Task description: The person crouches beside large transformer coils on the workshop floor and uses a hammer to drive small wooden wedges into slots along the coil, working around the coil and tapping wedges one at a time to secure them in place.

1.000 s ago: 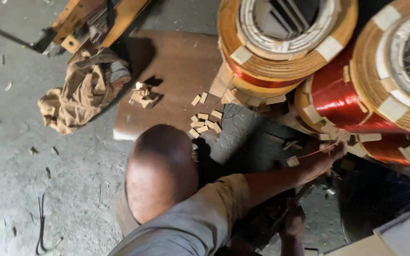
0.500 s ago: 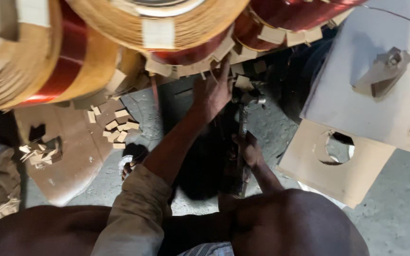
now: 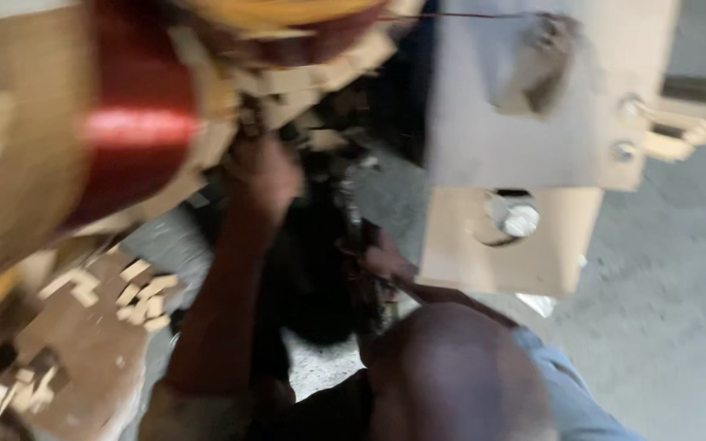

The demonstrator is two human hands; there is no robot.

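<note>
Below the red wound coil point(image 3: 136, 131), which looks heavy and rigid and best held by its firm rim, lie loose wooden blocks point(image 3: 145, 294); at its lower right a co-worker's raised hand point(image 3: 267, 167) touches it, fingers too blurred to tell, the wearer's own hands unseen.

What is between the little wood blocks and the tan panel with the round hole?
In the head view, a person's raised arm and a dark, blurred mass lie between the wood blocks and the tan panel.
</note>
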